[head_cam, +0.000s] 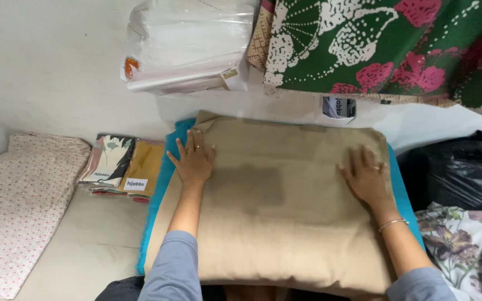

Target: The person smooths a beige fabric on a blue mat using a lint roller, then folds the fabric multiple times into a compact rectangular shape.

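Grey sleeves enter at the bottom edge, and both arms reach forward over a folded tan cloth that lies on a teal mat directly in front of the person. Her left hand rests flat near the cloth's far left corner, fingers spread wide and holding nothing; the right hand lies flat near the far right edge, fingers loosely spread, a bangle on the wrist, also holding nothing. Pressing evenly with both palms and sliding outward toward the edges would likely keep the layers flat and the corners aligned; a darker patch in the middle of the cloth seems to be a shadow or a thicker fold. Just left of the mat sits a small stack of packaged scarves, and further left a dotted pink cushion. Beyond the cloth lie a clear plastic packet and a green flowered fabric. Crowding the right side are a black plastic bag and a floral sheet.
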